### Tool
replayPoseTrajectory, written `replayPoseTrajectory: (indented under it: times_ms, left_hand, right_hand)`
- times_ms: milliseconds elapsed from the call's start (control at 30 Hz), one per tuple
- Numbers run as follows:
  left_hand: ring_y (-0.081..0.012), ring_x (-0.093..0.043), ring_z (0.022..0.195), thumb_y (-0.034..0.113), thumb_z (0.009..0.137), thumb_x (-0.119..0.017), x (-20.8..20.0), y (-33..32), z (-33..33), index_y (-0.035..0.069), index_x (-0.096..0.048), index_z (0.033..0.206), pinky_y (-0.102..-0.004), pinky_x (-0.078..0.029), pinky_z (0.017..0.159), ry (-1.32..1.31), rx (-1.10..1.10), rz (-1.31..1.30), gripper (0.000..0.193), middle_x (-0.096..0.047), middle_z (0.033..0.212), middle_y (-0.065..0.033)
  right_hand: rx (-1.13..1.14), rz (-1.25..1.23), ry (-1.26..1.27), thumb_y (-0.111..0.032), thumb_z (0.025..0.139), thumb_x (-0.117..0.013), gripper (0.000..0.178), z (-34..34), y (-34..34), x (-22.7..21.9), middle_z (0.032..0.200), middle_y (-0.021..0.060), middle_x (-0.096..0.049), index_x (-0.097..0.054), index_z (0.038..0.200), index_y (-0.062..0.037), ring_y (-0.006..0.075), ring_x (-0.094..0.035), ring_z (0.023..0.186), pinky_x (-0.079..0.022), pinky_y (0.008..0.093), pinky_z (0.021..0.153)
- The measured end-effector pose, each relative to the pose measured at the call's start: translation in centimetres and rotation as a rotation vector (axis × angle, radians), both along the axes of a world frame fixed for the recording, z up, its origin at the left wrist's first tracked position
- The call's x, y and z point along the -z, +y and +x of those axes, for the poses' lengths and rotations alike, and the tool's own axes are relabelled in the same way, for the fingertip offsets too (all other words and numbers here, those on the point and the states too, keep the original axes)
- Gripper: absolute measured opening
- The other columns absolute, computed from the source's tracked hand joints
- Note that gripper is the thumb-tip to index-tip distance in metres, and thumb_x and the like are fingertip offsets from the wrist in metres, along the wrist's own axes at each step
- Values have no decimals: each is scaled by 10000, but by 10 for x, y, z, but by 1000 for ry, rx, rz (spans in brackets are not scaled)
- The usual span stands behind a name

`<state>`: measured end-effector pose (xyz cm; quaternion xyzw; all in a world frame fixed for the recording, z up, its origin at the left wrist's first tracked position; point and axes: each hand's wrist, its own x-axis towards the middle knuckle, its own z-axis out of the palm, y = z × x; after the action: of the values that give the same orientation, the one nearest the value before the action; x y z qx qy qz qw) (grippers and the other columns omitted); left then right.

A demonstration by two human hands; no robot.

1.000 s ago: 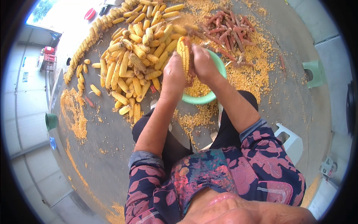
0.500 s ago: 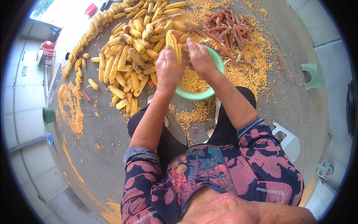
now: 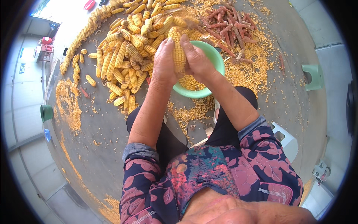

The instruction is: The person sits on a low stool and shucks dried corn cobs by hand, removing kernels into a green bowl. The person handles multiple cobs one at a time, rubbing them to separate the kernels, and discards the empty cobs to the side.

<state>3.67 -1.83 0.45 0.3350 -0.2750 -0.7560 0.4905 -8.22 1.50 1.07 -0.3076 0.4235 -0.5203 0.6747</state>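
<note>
Between my two hands is an ear of corn [image 3: 177, 50], held nearly upright with its yellow kernel rows facing me. My left hand [image 3: 165, 63] grips it from the left, thumb laid along its side. My right hand [image 3: 198, 61] closes on it from the right, with the thumb near the upper part; the fingers behind are hidden. Below and behind the hands sits a light green basin [image 3: 217, 61] with loose corn kernels [image 3: 192, 83] inside. A large heap of unshelled corn ears [image 3: 123, 56] lies just left of my left hand.
Bare reddish cobs [image 3: 233, 26] are piled beyond the basin to the right, among scattered kernels. A green stool [image 3: 313, 77] stands at the right, a white stool [image 3: 286, 140] nearer me. A row of corn ears [image 3: 84, 35] curves along the far left. A green bucket [image 3: 46, 112] stands at the left.
The ear has turned between my hands, so full kernel rows now face me instead of a partly bared side. Both hands have shifted slightly.
</note>
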Motion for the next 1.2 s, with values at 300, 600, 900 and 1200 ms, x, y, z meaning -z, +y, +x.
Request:
replayPoseTrajectory:
  times_ms: [300, 600, 900, 1200]
  left_hand:
    - [-236, -654, 1043, 350, 1091, -415, 2, 2, -8, 17, -554, 1274, -370, -549, 935, 103, 32, 14, 404, -658, 1093, -133]
    - [-289, -634, 1102, 378, 1094, -392, 2, 2, -9, 15, -548, 1257, -436, -535, 982, 178, -79, 45, 428, -642, 1116, -147]
    - [-272, -647, 1025, 377, 1098, -379, 4, -2, 6, 33, -557, 1213, -422, -548, 932, 267, -102, 116, 405, -655, 1062, -136]
    - [-199, -631, 801, 338, 1095, -385, -2, 1, -18, 43, -571, 1105, -361, -568, 747, 243, -214, 152, 348, -634, 931, -113]
  right_hand:
    - [103, -149, 96, -408, 1100, -420, 514, 7, 7, 12, 1037, 38, -648, -584, 1229, 62, 87, -580, 981, -474, 260, 895]
    - [-7, -187, 198, -301, 1107, -393, 441, 4, 16, -12, 1047, 30, -650, -625, 1200, 62, 83, -571, 973, -466, 249, 911]
    - [-96, -73, 199, -475, 1066, -458, 470, 7, 20, -14, 833, -49, -584, -633, 1185, -55, 33, -487, 631, -378, 211, 533]
    - [-54, -143, 142, -363, 1086, -425, 398, 2, 20, 10, 972, -47, -629, -525, 1388, -124, 18, -549, 676, -394, 172, 519]
